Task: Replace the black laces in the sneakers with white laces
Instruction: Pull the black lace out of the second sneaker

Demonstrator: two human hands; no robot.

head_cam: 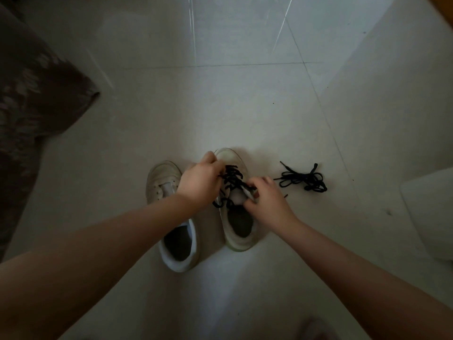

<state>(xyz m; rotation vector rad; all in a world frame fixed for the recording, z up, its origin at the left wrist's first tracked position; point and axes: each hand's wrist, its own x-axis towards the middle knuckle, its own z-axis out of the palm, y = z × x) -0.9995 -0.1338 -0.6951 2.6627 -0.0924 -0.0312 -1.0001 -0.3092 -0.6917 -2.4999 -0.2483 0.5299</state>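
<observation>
Both hands work the right sneaker (236, 231), toe pointing away on the floor (245, 106): left hand (201, 182) pinches the black lace (231, 176) near the toe, right hand (266, 201) grips the tongue. The lace crossings run along the shoe's length, so the left hand is nearer; a pulled lace (304, 180) lies just right.

A pale tiled floor (220, 99) with thin grout lines is seen beyond the fingers. A dark patterned cloth (31, 99) is spread far to their left. A white object (431, 217) is cut off well to their right.
</observation>
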